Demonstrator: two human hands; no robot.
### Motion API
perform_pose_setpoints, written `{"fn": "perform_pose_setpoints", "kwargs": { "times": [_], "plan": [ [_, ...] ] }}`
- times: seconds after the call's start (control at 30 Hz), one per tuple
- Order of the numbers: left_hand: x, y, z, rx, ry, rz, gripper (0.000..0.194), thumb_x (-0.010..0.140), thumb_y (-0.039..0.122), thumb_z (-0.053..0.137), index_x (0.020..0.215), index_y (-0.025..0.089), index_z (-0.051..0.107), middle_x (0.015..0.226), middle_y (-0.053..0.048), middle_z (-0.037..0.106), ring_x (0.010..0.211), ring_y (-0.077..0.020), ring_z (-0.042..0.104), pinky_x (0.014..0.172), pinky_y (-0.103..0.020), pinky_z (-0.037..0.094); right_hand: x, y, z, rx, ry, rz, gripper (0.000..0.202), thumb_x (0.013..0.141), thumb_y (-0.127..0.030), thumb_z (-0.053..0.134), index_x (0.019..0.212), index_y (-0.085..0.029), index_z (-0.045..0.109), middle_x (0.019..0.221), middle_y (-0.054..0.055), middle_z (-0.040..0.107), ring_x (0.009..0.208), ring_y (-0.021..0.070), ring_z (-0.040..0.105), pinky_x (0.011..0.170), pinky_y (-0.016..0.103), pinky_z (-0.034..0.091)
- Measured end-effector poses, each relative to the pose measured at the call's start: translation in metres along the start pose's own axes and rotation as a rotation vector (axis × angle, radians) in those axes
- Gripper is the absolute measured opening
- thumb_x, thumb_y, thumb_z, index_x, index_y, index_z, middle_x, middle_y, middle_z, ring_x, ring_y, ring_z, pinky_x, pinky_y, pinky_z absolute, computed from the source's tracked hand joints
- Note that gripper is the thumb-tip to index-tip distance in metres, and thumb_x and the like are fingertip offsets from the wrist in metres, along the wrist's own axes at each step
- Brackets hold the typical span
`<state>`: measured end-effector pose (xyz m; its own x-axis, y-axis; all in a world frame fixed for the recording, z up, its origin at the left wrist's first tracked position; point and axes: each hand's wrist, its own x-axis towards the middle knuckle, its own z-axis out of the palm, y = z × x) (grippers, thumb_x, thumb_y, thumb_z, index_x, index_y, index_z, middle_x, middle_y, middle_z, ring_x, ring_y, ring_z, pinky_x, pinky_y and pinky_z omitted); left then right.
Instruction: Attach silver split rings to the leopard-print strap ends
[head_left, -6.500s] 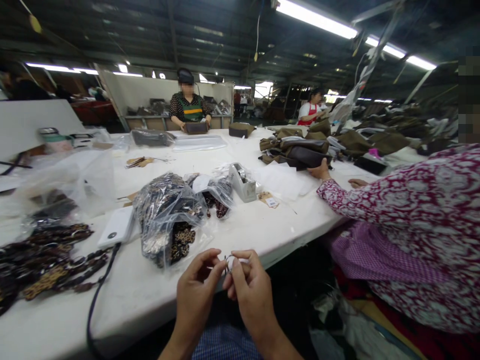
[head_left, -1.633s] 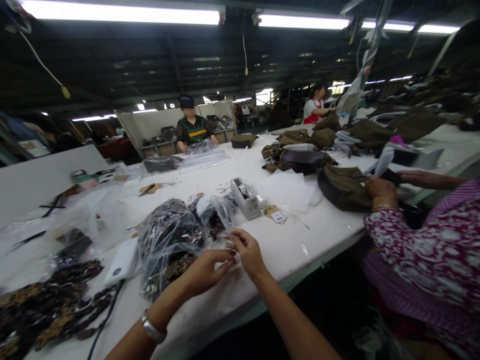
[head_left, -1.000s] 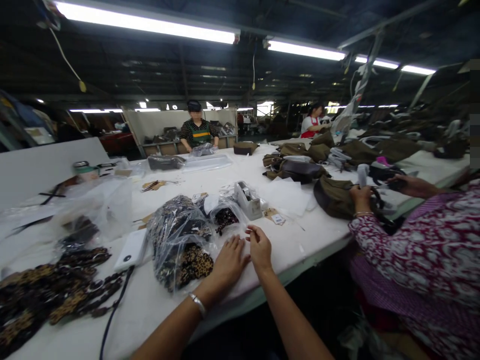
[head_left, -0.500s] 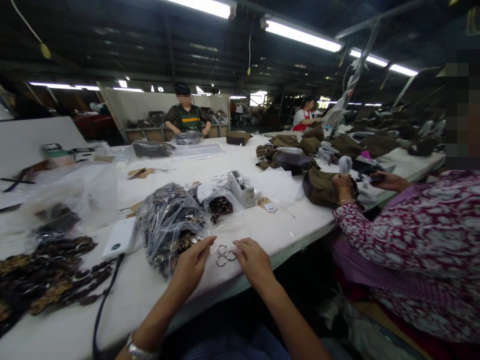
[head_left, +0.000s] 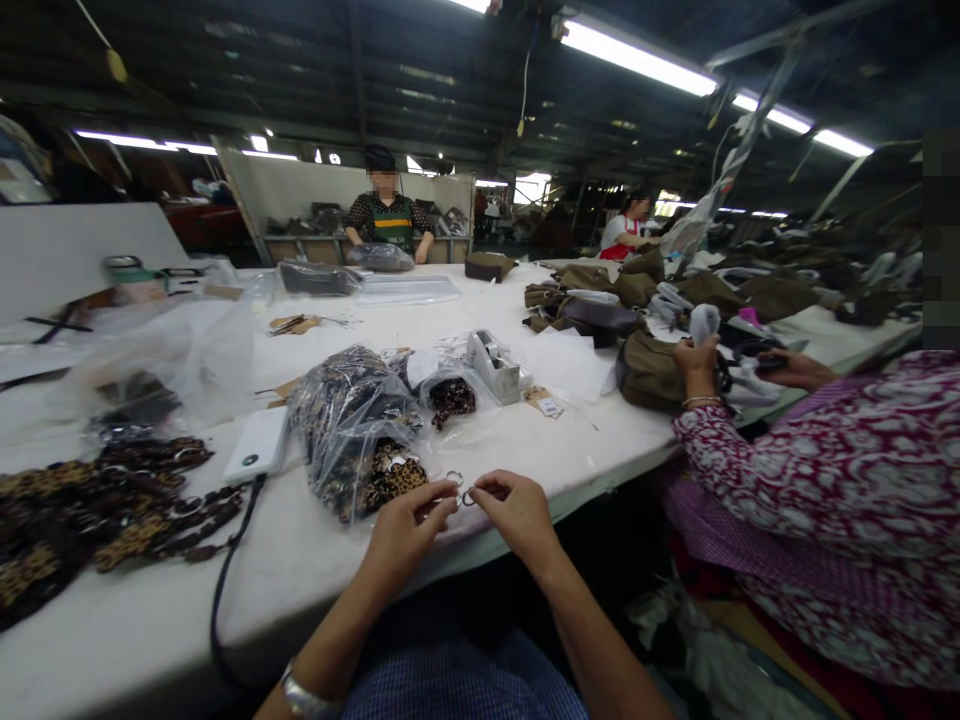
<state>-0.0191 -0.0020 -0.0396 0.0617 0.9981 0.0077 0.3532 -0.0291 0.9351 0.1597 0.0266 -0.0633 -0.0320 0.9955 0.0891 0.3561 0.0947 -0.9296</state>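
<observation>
My right hand pinches a small silver metal ring between thumb and fingertips, just above the table's front edge. Close beside it, my left hand has its thumb and fingers drawn together at a second ring, mostly hidden by the fingertips. Another metal ring shows just beyond the left fingertips. Behind my left hand sits a clear plastic bag full of leopard-print pieces. A smaller bag with dark patterned pieces lies farther back.
A grey tape dispenser stands near cardboard tags. To the left are a white power bank with a black cable and a pile of leopard-print straps. At right, a co-worker's hands handle an olive bag; more bags lie behind.
Both hands have closed in on the rings, their fingers going from apart to pinched. The right hand has taken up a ring. The view has shifted slightly.
</observation>
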Motion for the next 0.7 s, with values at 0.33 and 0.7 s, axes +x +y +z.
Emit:
{"fn": "perform_pose_setpoints", "kwargs": {
  "times": [0.33,0.7],
  "plan": [
    [-0.008,0.001,0.006,-0.465,-0.005,-0.17,0.033,0.073,0.037,0.078,0.098,0.014,0.074,0.087,-0.007,0.077,0.081,-0.0201,0.072,0.075,-0.029,0.058,-0.016,-0.027,-0.007,0.454,-0.121,0.158,0.031,0.069,-0.039,0.08,0.085,-0.013,0.076,0.069,0.004,0.073,0.06,0.0148,0.065,0.062,0.026,0.054],
    [-0.014,0.006,0.002,-0.665,0.01,-0.282,0.037,0.068,0.036,0.084,0.096,0.013,0.074,0.094,-0.008,0.076,0.081,-0.0152,0.068,0.078,-0.025,0.056,-0.02,-0.024,-0.004,0.642,-0.149,0.166,0.034,0.078,-0.044,0.075,0.093,-0.014,0.076,0.078,0.005,0.072,0.066,0.0121,0.063,0.071,0.027,0.055]
  ]
}}
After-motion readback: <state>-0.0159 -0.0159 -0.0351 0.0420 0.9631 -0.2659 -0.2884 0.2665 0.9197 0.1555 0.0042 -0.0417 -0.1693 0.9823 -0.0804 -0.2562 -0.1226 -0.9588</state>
